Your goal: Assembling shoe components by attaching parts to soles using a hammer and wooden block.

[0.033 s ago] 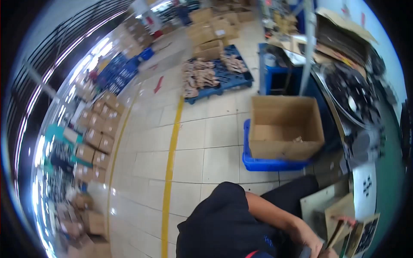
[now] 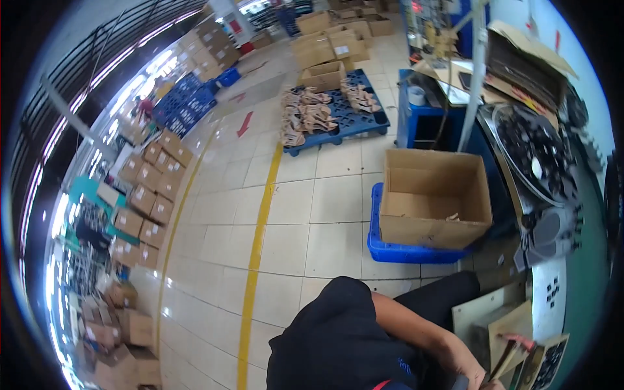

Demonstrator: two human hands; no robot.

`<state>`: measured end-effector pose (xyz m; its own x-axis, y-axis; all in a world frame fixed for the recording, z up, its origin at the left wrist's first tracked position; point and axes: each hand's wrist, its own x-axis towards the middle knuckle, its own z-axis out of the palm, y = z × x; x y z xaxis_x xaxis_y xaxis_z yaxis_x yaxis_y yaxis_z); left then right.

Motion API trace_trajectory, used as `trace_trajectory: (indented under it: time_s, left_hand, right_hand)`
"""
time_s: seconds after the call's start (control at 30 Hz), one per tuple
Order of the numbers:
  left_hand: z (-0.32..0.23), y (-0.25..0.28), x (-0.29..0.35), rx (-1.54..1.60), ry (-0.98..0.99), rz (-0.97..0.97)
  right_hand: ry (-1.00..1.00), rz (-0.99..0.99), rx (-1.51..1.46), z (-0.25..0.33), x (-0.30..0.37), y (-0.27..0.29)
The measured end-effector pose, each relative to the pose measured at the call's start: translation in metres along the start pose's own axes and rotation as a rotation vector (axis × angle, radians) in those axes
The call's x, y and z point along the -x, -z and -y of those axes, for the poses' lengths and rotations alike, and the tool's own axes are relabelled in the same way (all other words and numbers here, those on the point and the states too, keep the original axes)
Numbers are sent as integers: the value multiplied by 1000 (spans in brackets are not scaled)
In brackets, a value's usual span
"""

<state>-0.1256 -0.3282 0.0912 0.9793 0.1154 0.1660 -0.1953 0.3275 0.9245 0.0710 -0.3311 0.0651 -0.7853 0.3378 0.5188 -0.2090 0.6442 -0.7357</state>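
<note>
My left hand (image 2: 465,368) is low at the right, its arm bent across in front of my dark shirt (image 2: 325,331). Its fingers curl around a dark grey object (image 2: 460,382), mostly cut off by the lower edge, so its kind is unclear. Just beside it, only a sliver of my right hand (image 2: 496,385) shows, at the bottom end of a hammer's wooden handle. The hammer (image 2: 507,361) is tilted, its reddish head (image 2: 518,341) up and to the right, above a work surface with a light wooden board (image 2: 504,325).
A cardboard box (image 2: 435,227) with a few small scraps inside stands on a blue crate (image 2: 416,255) ahead. Black parts fill a round tray (image 2: 530,146) on the right bench. Farther off, a blue pallet (image 2: 344,130) bears tan pieces. Stacked cartons (image 2: 140,201) line the left.
The whole view has shifted slightly and become sharper. The hammer's head sits a little lower in the picture; both hands stay in nearly the same place.
</note>
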Motion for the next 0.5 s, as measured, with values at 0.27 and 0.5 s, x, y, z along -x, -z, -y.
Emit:
trace_trajectory:
  time_s: [0.27, 0.5]
  left_hand:
    - [-34, 9, 17, -69, 49, 96]
    - [-52, 15, 25, -32, 159, 276]
  right_hand:
    - [-172, 30, 143, 103, -104, 7]
    - [-410, -70, 266, 139, -124, 3]
